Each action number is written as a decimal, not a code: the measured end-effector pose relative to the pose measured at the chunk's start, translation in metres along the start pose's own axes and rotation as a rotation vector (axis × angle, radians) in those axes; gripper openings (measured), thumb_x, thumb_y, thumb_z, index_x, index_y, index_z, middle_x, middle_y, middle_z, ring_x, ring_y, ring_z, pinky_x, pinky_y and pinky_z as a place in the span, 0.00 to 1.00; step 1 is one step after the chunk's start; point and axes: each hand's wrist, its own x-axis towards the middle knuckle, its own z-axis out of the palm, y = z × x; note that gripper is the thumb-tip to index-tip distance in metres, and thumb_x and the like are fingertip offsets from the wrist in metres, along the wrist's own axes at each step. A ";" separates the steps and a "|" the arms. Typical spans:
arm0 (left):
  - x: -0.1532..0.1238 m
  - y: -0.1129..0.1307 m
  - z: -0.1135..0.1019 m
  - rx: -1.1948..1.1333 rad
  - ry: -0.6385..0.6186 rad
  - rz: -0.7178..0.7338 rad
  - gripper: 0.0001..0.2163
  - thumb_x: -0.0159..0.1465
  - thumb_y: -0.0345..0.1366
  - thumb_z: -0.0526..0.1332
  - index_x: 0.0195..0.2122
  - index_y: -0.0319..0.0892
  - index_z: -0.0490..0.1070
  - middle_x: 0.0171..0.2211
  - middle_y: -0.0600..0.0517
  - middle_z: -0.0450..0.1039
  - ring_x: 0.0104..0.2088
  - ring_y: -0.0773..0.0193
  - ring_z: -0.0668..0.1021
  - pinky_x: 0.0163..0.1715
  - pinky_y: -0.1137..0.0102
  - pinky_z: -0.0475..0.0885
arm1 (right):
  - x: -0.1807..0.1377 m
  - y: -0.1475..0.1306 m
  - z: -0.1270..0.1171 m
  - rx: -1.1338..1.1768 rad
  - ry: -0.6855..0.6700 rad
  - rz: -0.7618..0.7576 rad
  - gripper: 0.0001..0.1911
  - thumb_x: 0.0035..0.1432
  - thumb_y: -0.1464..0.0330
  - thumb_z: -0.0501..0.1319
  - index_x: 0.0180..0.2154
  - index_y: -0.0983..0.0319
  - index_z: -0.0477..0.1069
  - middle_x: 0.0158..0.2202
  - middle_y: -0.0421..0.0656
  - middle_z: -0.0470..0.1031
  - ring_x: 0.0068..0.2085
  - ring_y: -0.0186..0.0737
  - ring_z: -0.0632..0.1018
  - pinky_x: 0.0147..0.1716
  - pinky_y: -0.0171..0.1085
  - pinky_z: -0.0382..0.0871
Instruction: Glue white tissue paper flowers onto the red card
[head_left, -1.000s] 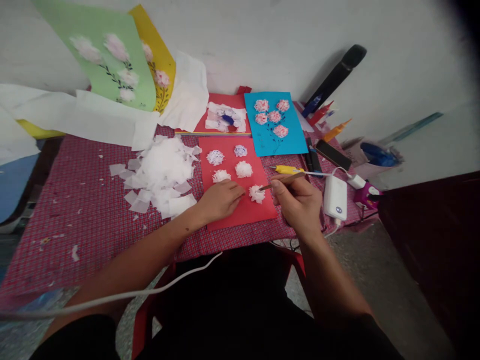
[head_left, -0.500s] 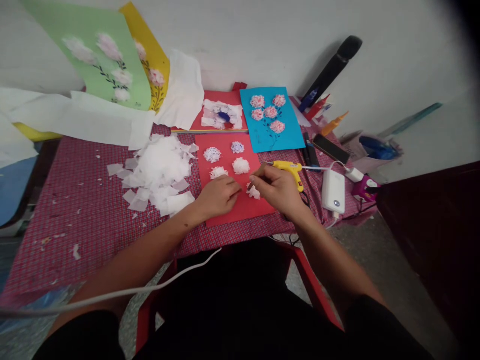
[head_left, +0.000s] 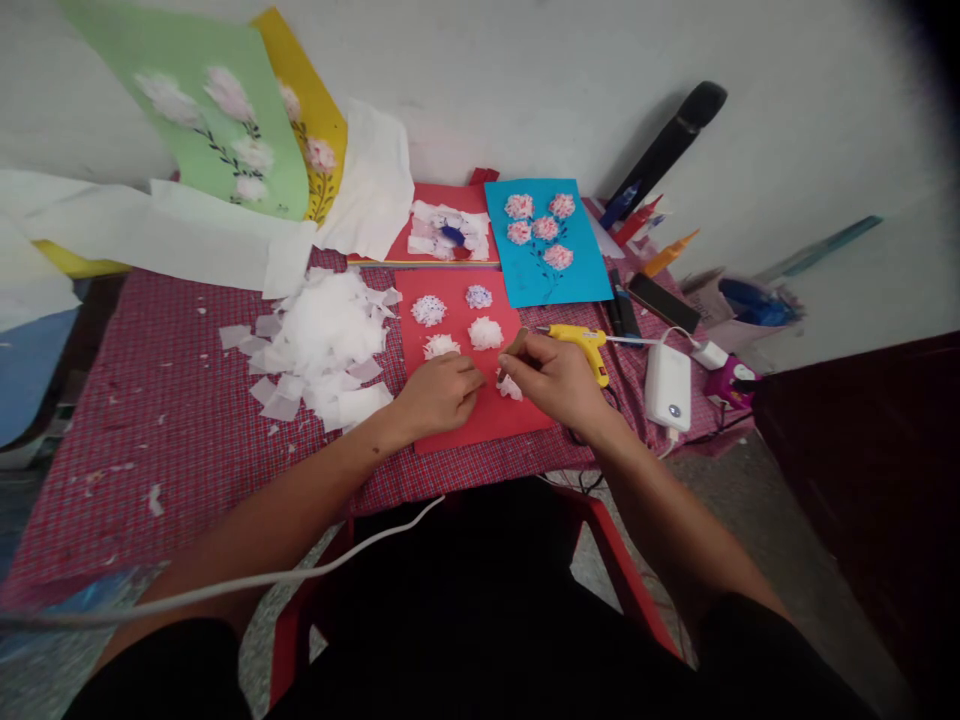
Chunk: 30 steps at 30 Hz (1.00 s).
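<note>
A red paper sheet [head_left: 465, 420] lies before me, bearing several small ruffled paper flowers, white or speckled purple. My right hand [head_left: 551, 375] is closed in a pinch on a thin stick [head_left: 501, 378], whose tip is at a white tissue-paper flower [head_left: 511, 388] low on the sheet. Part of that flower is hidden under the fingers. Resting at the left of the sheet, just below another white flower [head_left: 442, 346], is my left hand [head_left: 444, 392]. Its fingers are curled together, and whatever they might hold is hidden.
Cut white tissue squares [head_left: 330, 340] are heaped on the left. A blue sheet with pink flowers [head_left: 547, 290] lies behind. To the right are a yellow glue gun [head_left: 592, 345], a white power bank [head_left: 667, 385] and a dark phone [head_left: 664, 302]. Green card [head_left: 180, 60] leans on the wall.
The view has shifted slightly. Both hands keep nearly the same places on the red sheet, the right one still pinching the stick at the white flower.
</note>
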 end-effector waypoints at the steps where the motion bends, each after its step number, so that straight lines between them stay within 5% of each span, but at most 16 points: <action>1: 0.000 0.001 0.000 0.003 -0.001 0.003 0.11 0.66 0.30 0.56 0.41 0.39 0.78 0.36 0.45 0.76 0.39 0.56 0.76 0.45 0.59 0.73 | 0.000 -0.002 0.000 -0.007 0.015 -0.002 0.14 0.65 0.63 0.63 0.26 0.59 0.71 0.24 0.38 0.75 0.27 0.35 0.72 0.28 0.36 0.63; 16: -0.001 0.014 -0.005 0.089 -0.114 0.043 0.13 0.69 0.36 0.57 0.46 0.44 0.82 0.33 0.46 0.73 0.38 0.53 0.75 0.41 0.57 0.71 | 0.004 0.006 0.005 -0.038 -0.064 0.018 0.11 0.64 0.65 0.62 0.28 0.60 0.74 0.26 0.38 0.76 0.27 0.34 0.71 0.29 0.36 0.63; 30: -0.001 0.012 -0.004 0.096 -0.088 0.058 0.12 0.69 0.35 0.57 0.44 0.43 0.81 0.32 0.46 0.72 0.36 0.55 0.74 0.42 0.58 0.71 | 0.002 0.004 0.002 -0.159 -0.053 -0.014 0.12 0.64 0.67 0.61 0.27 0.61 0.73 0.24 0.38 0.74 0.26 0.33 0.70 0.28 0.36 0.58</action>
